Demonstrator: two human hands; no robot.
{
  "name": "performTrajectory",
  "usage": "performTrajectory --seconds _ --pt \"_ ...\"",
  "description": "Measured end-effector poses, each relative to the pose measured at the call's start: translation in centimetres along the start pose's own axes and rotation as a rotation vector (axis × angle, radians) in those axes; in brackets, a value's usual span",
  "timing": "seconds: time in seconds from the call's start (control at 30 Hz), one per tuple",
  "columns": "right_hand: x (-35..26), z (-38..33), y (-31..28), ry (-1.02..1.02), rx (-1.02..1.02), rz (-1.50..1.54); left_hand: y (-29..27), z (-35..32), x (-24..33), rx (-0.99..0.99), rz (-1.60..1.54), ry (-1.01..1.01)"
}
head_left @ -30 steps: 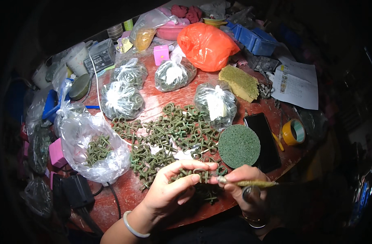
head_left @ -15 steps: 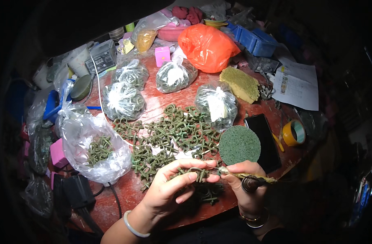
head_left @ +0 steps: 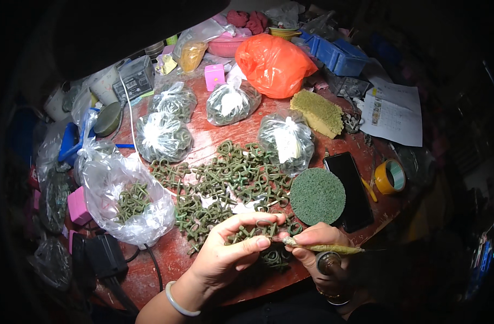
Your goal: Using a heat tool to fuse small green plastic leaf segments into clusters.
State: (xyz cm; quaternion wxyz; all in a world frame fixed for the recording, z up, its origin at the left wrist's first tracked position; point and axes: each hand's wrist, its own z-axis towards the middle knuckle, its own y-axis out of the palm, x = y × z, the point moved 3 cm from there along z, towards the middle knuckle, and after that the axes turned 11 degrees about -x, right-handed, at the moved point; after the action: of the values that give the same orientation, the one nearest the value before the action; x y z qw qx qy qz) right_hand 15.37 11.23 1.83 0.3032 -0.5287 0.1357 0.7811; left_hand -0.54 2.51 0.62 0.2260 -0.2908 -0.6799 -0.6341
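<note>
Green looped piece (head_left: 273,229), matte, rod-like, pinched in left hand (head_left: 231,247); slender yellowish tool (head_left: 333,249) clamped in right hand (head_left: 318,251), near scuffed red surface's (head_left: 293,275) front edge.

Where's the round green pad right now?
In the head view, right of centre: the round green pad lies right of the pile of small green pieces, overlapping the black phone in the picture, just beyond the right hand.
</note>
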Motion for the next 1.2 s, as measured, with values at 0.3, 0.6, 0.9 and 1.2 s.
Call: performTrajectory --seconds 0.3,0.6,0.9,1.2 --pt "0.1 -0.1 -0.2 -0.058 0.054 -0.216 0.2 0.2 0.1 0.034 0.01 -0.044" --pt "0.0 0.4 -1.4 0.026 0.22 -0.162 0.0 0.4 -0.8 -0.02 0.014 0.083" --pt "-0.6 1.7 -0.9 -0.015 -0.014 -0.299 -0.5 0.5 -0.7 0.076 0.498 0.071" --pt "-1.0 2.1 -1.0 0.02 -0.069 -0.331 -0.1 0.5 -0.5 0.077 0.896 0.207"
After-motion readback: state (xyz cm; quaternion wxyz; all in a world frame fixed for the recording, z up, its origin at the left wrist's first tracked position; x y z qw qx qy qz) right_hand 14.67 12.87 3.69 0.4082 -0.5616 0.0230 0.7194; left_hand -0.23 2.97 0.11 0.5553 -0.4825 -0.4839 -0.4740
